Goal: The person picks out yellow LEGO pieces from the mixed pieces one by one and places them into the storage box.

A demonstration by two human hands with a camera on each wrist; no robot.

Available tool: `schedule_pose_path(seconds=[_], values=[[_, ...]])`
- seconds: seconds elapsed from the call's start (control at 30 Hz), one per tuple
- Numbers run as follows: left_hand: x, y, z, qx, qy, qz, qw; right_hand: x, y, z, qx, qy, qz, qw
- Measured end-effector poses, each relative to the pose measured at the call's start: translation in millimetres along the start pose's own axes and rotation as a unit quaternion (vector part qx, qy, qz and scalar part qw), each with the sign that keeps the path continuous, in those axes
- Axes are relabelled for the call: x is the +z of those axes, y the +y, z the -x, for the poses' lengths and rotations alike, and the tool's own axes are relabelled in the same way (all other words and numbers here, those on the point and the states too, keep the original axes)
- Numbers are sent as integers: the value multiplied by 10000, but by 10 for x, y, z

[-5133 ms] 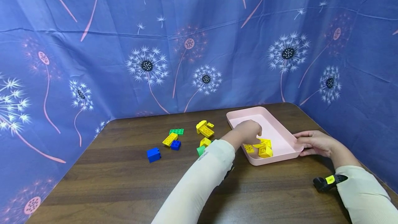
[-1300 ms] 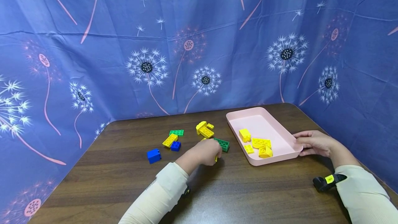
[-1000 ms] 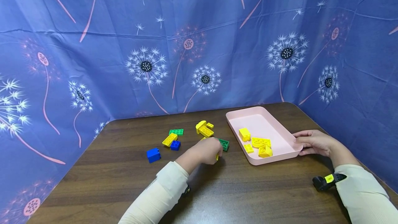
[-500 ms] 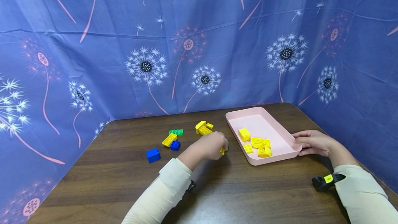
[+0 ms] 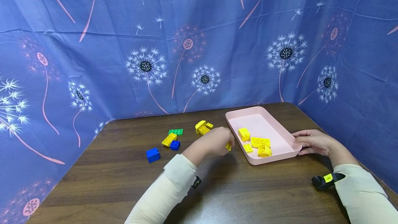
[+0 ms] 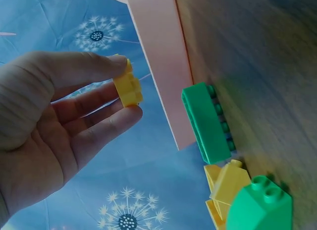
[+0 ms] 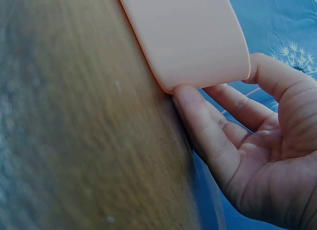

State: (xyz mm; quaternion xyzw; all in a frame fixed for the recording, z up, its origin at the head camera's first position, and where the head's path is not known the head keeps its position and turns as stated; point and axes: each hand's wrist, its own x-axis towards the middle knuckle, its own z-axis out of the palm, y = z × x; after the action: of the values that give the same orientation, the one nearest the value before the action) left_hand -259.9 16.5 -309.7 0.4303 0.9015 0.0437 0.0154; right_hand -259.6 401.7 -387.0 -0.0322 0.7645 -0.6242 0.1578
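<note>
My left hand (image 5: 216, 142) pinches a small studded yellow brick (image 6: 128, 86) between thumb and fingertips, just outside the near left wall of a pink tray (image 5: 264, 123). At the tray's right side is my right hand (image 5: 315, 142). In the right wrist view its digits hold the tray corner (image 7: 198, 46), at the rim and at the base. Inside the tray lie several yellow bricks (image 5: 260, 142). Close to the tray wall, a long green brick (image 6: 207, 126), yellow pieces (image 6: 230, 183) and a rounded green block (image 6: 260, 205) show in the left wrist view; my left hand hides them from the head camera.
Further left on the wooden table (image 5: 102, 168) are two blue bricks (image 5: 153, 155), a flat green brick (image 5: 176, 131) and a yellow brick (image 5: 169, 139). Another yellow cluster (image 5: 202, 127) sits behind my left hand. A blue patterned cloth (image 5: 174, 61) hangs behind the table.
My left hand was over the tray, then at the table to its left. Over the last second it has moved right toward the tray wall with the yellow brick. Right hand and tray stay put.
</note>
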Motion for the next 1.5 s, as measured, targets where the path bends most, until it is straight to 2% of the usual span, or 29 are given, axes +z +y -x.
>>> schedule_pose_path(seconds=[0.43,0.83,1.0,1.3,1.5], values=[[-114,112,-104,241,211,-244,9992,-1,-5,0,54,43,64,10000],[-180,197,-219,375,244,-430,9981,-18,1,-6,33,52,33,10000],[-189,217,-278,340,200,-336,9987,-56,19,-13,-66,-188,-96,9998],[-194,242,-382,473,80,-336,9983,10,2,-14,71,96,75,9999],[-206,249,-503,466,5,-85,9989,15,-18,6,83,136,70,9998]])
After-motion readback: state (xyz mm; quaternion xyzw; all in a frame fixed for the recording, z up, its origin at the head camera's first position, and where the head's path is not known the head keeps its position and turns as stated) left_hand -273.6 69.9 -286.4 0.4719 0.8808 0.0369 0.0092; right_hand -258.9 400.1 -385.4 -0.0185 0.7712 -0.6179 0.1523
